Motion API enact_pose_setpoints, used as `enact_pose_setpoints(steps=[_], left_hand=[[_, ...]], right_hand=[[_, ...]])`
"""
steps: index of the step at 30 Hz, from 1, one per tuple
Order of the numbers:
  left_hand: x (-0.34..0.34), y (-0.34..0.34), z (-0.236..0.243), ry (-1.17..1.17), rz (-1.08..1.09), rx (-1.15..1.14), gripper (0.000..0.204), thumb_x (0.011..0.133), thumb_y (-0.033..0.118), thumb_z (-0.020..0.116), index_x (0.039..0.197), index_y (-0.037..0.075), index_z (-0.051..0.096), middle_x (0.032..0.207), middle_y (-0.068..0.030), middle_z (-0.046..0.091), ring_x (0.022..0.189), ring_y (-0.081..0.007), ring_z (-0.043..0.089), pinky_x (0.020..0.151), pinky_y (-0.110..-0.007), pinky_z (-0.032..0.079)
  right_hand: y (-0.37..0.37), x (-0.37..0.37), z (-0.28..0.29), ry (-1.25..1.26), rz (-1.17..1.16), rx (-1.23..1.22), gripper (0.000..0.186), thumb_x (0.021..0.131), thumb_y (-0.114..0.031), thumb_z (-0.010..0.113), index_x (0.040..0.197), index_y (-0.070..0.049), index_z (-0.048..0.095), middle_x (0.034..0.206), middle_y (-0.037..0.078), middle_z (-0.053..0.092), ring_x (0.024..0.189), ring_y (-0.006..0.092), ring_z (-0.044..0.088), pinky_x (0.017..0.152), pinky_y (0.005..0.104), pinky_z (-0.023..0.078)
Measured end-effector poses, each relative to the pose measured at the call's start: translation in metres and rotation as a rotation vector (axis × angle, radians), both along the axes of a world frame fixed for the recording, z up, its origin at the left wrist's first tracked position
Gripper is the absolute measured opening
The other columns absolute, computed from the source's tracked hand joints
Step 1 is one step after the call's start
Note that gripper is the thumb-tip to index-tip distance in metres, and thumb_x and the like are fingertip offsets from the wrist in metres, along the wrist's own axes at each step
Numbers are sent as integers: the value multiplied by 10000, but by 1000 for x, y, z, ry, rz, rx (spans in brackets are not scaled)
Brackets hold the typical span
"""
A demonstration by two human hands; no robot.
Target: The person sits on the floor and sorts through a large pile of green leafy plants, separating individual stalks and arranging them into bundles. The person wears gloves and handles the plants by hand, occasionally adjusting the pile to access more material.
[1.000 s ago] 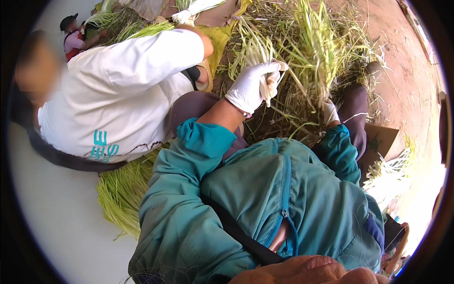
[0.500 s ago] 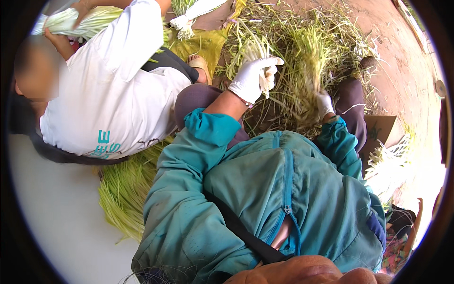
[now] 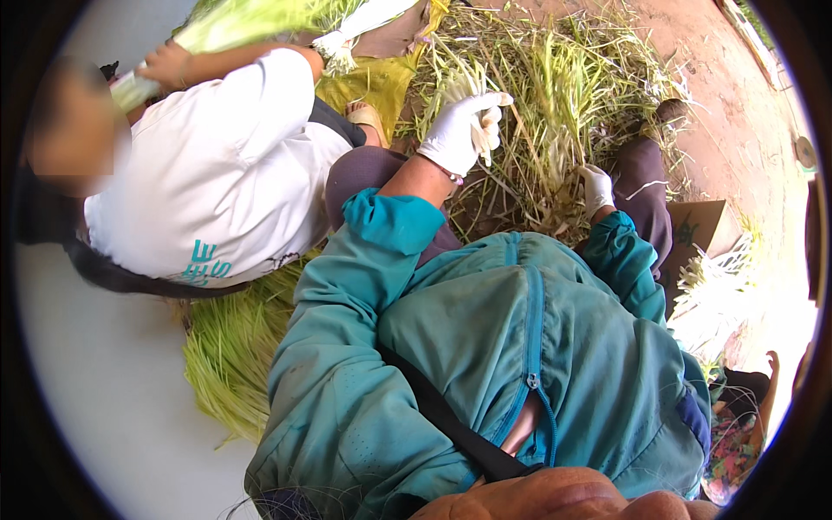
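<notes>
Several pale stalks (image 3: 465,85) (partly hidden) fill the clenched left hand (image 3: 458,134); right hand (image 3: 595,189): can't tell.

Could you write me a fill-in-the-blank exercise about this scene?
1. The left hand, gripping slender pale stalks, wears a thin ____ glove.
2. The long-sleeved teal fabric jacket closes in front with a ____.
3. A white-shirted co-worker appears on the picture's ____ side.

Missing words: white; zipper; left.

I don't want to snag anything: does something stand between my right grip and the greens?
Nothing visible does: your right grip is right at the greens. Your leg lies to its right, not between them.
</notes>
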State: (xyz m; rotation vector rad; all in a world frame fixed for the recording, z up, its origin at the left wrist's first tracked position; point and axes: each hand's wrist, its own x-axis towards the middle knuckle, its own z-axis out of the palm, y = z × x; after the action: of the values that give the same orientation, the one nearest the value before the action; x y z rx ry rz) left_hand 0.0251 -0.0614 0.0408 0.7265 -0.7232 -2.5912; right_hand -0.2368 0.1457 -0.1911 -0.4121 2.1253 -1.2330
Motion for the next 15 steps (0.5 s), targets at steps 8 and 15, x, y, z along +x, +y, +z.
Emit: enact_pose_setpoints(steps=[8,15], left_hand=[[17,-3,11,190,153,6,305,950,209,499,1196,27,506,618,45,455,486,-79,437,440,-242,353],[21,31,47,445,74,-182,602,960,250,474,1474,77,213,527,50,374,419,-70,390,447,-243,355]], right_hand=[[-9,9,130,-522,-65,-507,301,928,-172,532,1181,-21,596,920,-28,617,700,34,509,494,117,344],[31,45,232,-644,406,-917,568,848,-281,644,1302,10,468,892,17,523,741,111,494,653,235,425]])
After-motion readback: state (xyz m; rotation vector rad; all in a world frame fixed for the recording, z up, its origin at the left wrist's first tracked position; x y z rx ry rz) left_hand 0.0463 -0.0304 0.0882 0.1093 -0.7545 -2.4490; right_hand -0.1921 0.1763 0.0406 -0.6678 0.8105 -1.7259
